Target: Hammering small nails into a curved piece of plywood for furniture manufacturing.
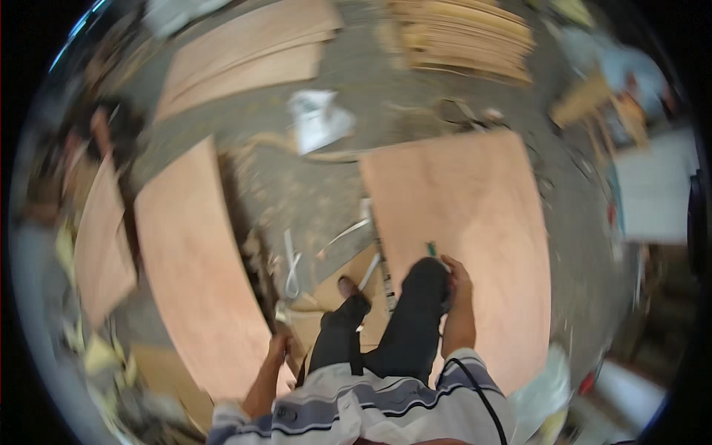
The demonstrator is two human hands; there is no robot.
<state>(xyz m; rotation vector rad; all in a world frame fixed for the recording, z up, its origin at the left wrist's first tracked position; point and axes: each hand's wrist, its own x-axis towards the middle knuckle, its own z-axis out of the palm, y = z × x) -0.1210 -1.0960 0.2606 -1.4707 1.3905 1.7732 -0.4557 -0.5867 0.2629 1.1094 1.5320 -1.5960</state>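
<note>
The picture is blurred by motion. My right hand [457, 280] rests by my raised right knee over a large plywood sheet [475, 200] lying on the floor. Its fingers are closed on a small green pen-like thing [432, 249] whose tip sticks out. My left hand [277, 348] hangs low at the right edge of a second plywood sheet [189, 282]; whether it grips the edge is too blurred to tell. My dark trouser legs and one shoe [348, 288] stand between the two sheets.
A stack of thin boards [463, 37] and more sheets [245, 55] lie at the back. A white bag [319, 119], bent metal strips [293, 271] and scraps litter the grey floor. Another person [630, 78] is at the upper right, beside a white board [656, 193].
</note>
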